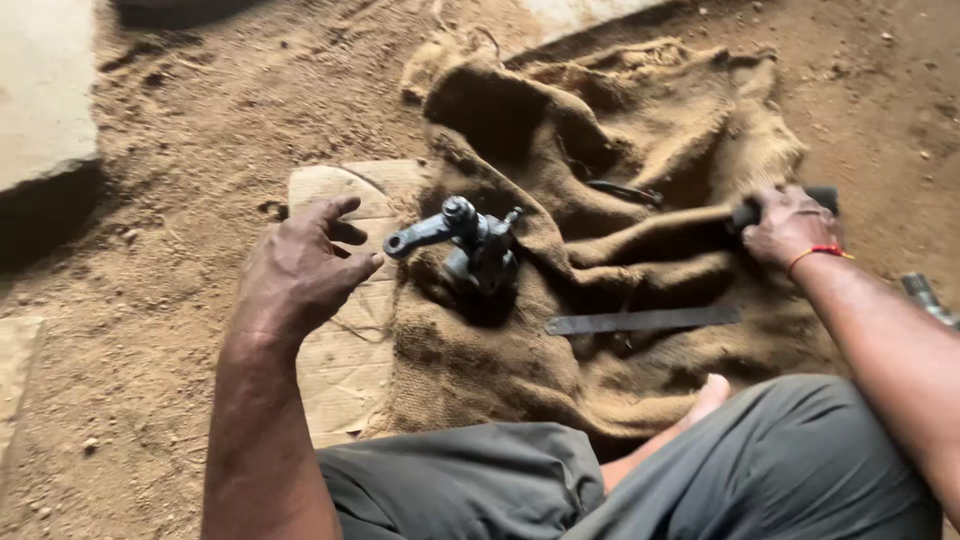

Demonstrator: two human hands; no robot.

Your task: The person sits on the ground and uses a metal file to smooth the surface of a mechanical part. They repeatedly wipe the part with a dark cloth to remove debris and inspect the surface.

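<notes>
The left hand (300, 270) is open, reaching toward the metal part (470, 245) on the sack (640, 200). The right hand (790, 225) grips a tool handle (745, 213). Nothing looks hit yet.

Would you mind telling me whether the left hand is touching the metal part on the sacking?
Apart. The head view shows the left hand open, with sacking visible between its fingertips and the metal part.
</notes>
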